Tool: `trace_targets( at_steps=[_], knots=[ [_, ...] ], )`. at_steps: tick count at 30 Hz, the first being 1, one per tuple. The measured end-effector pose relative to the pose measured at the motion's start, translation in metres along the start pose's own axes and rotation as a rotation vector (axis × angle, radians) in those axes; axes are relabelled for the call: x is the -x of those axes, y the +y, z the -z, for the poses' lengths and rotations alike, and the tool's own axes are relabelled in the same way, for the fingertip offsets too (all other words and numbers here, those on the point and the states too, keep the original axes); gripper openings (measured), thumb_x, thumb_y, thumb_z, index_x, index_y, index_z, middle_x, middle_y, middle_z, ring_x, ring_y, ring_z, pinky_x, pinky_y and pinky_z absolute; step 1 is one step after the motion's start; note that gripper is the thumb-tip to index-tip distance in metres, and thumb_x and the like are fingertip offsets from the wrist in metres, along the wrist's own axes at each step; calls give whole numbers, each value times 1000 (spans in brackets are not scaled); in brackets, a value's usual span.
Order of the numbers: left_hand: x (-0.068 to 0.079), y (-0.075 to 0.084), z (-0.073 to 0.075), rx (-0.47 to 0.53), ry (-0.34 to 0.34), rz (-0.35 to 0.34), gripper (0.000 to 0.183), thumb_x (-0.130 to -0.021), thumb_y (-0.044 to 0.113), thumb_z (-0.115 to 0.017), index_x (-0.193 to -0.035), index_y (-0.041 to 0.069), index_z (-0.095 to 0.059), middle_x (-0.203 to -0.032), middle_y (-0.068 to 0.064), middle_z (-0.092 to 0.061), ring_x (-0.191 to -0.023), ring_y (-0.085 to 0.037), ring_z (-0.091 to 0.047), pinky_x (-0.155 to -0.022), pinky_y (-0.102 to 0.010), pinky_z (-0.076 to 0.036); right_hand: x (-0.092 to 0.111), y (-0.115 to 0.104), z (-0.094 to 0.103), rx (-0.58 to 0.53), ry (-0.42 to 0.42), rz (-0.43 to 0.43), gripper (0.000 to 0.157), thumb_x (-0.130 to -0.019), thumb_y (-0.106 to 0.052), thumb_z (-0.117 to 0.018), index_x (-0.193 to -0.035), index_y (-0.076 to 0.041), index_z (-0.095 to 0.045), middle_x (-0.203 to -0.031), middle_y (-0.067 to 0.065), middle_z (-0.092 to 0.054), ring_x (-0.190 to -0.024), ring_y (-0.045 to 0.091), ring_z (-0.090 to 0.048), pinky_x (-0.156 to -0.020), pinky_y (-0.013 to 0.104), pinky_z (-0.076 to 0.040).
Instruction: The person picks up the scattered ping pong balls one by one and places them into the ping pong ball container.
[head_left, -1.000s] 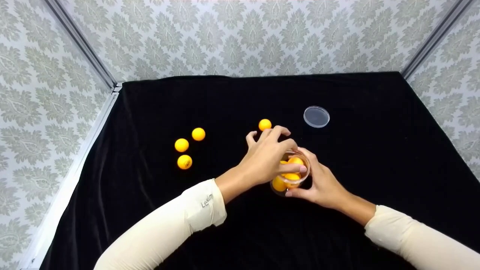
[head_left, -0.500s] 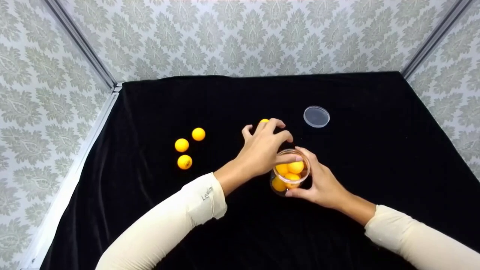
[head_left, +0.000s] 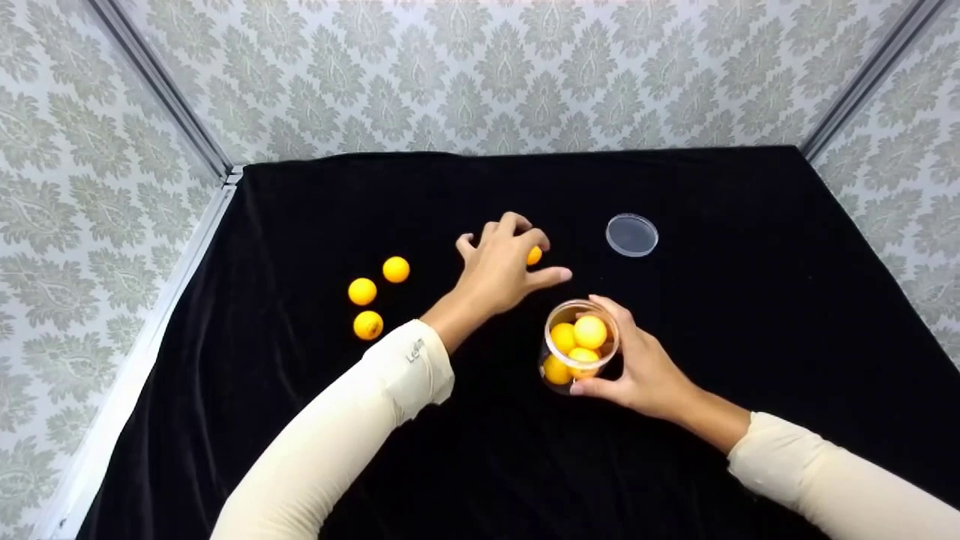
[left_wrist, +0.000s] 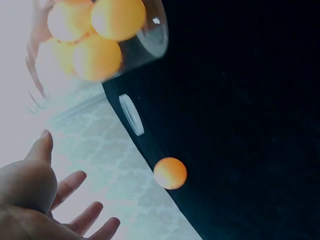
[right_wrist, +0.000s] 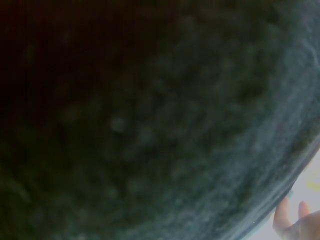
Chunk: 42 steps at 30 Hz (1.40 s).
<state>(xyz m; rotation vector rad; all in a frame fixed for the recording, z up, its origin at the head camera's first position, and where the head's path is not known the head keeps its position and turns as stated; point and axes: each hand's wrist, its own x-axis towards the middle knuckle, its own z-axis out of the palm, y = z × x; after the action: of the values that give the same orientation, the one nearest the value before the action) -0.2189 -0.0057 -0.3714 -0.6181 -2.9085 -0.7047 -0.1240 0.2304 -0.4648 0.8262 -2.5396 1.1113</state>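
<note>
In the head view my left hand (head_left: 496, 266) hovers over an orange ping-pong ball (head_left: 534, 256), its fingers spread and partly hiding the ball. The left wrist view shows that same ball (left_wrist: 170, 173) on the black cloth, apart from the loosely extended fingers (left_wrist: 70, 187). My right hand (head_left: 637, 367) grips a clear, uncovered plastic jar (left_wrist: 154, 39) around its side, thumb at the front. Several orange balls (head_left: 590, 331) lie inside the jar, which leans slightly. Mostly blurred dark cloth fills the right wrist view, with fingertips at its lower right corner.
A clear round lid (head_left: 631, 235) lies on the black cloth (head_left: 712, 225) beyond the jar. To the left sit three loose orange balls (head_left: 362, 292), close together. Patterned wall panels (head_left: 465, 82) with metal frame posts border the table's back and sides.
My left hand has moved away from the jar's mouth, up and left toward the lone ball. A ball sits higher in the jar, uncovered. My right hand and the jar stay put.
</note>
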Motion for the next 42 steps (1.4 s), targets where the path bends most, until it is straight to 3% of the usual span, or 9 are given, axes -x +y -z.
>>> trace_targets(
  at_steps=[5, 13, 20, 42],
  knots=[
    [-12, -10, -3, 3, 6, 49, 52, -86, 68, -67, -116, 26, -69, -139, -2, -51, -129, -28, -47, -110, -71, -21, 0, 1, 0, -25, -9, -6, 115, -68, -43, -94, -159, -20, -28, -143, 0, -61, -127, 18, -61, -110, 15, -38],
    [-29, -21, -5, -52, 8, 108, 59, -87, 68, -67, -123, 22, -68, -139, -5, -51, -128, -31, -47, -109, -71, -23, -1, 2, -1, -19, -4, 5, 117, -66, -44, -95, -159, -21, -28, -142, 0, -62, -126, 18, -61, -110, 14, -37],
    [-41, -27, -17, -88, -10, 180, 58, -87, 67, -67, -124, 23, -67, -140, -7, -51, -129, -32, -46, -109, -71, -23, 0, 2, -1, -21, -6, -3, 116, -67, -45, -94, -159, -18, -29, -142, 1, -62, -127, 18, -61, -111, 14, -36],
    [-53, -43, -49, -145, -74, 263, 57, -87, 65, -69, -124, 22, -66, -135, -11, -50, -131, -38, -45, -109, -75, -20, 0, 1, 0, -12, -14, -34, 116, -67, -48, -93, -159, -24, -27, -142, -5, -61, -129, 17, -60, -112, 18, -37]
  ],
)
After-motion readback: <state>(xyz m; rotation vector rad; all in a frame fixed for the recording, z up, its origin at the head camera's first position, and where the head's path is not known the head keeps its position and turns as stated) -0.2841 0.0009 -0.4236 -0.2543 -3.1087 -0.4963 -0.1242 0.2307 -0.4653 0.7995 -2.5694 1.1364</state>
